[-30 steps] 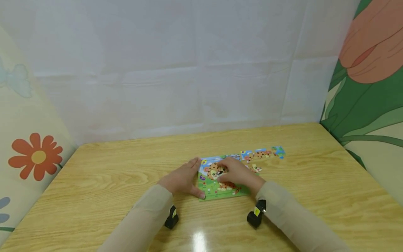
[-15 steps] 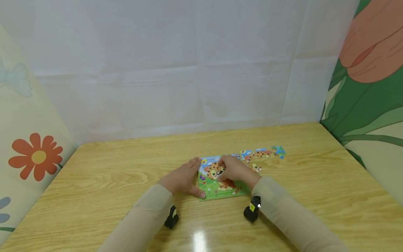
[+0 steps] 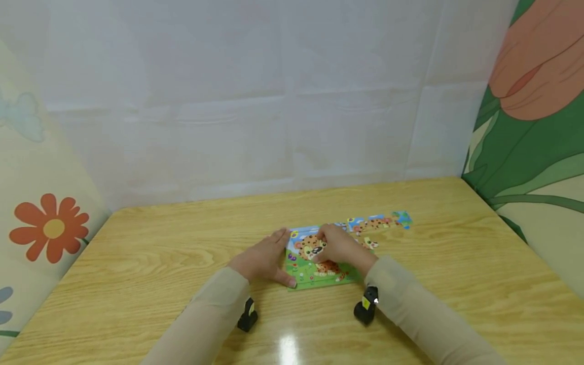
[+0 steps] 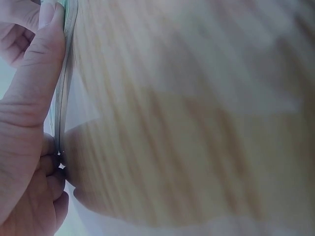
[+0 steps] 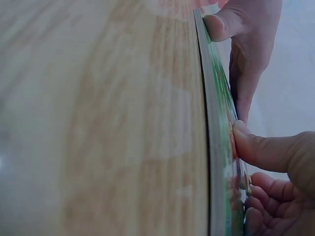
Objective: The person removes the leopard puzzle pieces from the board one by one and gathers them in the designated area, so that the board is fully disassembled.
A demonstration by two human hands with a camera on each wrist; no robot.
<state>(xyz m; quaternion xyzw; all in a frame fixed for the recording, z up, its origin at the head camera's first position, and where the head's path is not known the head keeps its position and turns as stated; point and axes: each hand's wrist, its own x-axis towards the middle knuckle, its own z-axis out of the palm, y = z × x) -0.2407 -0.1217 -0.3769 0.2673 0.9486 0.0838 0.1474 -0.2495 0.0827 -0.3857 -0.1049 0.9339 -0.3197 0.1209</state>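
Observation:
A jigsaw puzzle (image 3: 304, 280) with a spotted leopard cub on green grass lies in its flat tray in the head view. My left hand (image 3: 262, 259) rests along its left edge, thumb on the near corner, fingers reaching the far corner. In the left wrist view that thumb (image 4: 34, 73) lies over the board's edge. Over the cub's face, my right hand (image 3: 341, 248) pinches a puzzle piece with thumb and bent fingers, close against the picture. The hand hides most of that piece. The right thumb (image 5: 261, 150) touches the picture surface in the right wrist view.
Beyond the puzzle's far right corner, several loose pieces (image 3: 375, 223) lie in a row, ending with a blue-green piece (image 3: 403, 219). Another loose piece (image 3: 371, 243) lies right of my right hand. The wooden table (image 3: 159, 243) meets a white cloth backdrop (image 3: 205, 126).
My right hand and wrist have shifted slightly left and away over the puzzle, the fingers staying at the cub's face. The left hand keeps its place at the edge.

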